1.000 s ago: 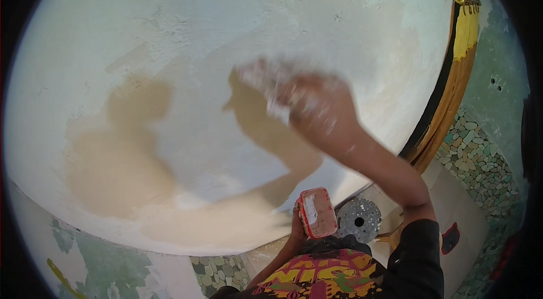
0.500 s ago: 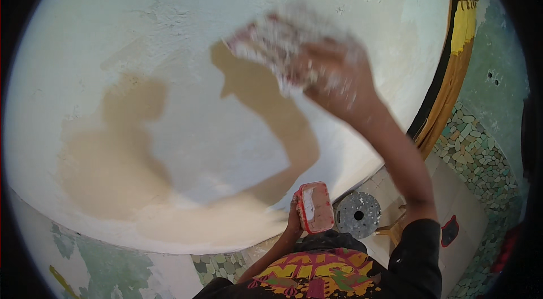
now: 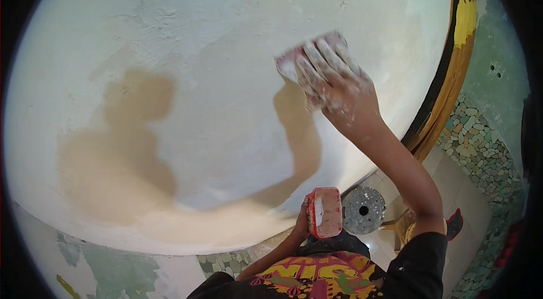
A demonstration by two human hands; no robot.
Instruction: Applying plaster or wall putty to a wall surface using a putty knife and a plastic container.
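My right hand (image 3: 342,87), smeared with white, is raised against the pale wall (image 3: 237,112). Its fingers lie spread over a flat reddish putty scraper (image 3: 289,61) coated in white, pressing it to the plaster. Down by my body, my left hand (image 3: 302,221) grips the side of a red-rimmed plastic tub (image 3: 332,214). White putty (image 3: 318,211) sits along the tub's left inner side. Most of that hand's fingers are hidden behind the tub.
A speckled grey round object with a dark centre hole (image 3: 363,210) stands beside the tub, near a wooden stool (image 3: 399,225). A brown and yellow curtain (image 3: 458,44) hangs at right. Pebble-patterned surfaces (image 3: 481,146) and pale floor tiles (image 3: 466,186) lie beyond.
My right hand, blurred before, has come slightly lower with the scraper, whose edge has moved right along the wall. The tub and my left hand appear slightly further right and lower.
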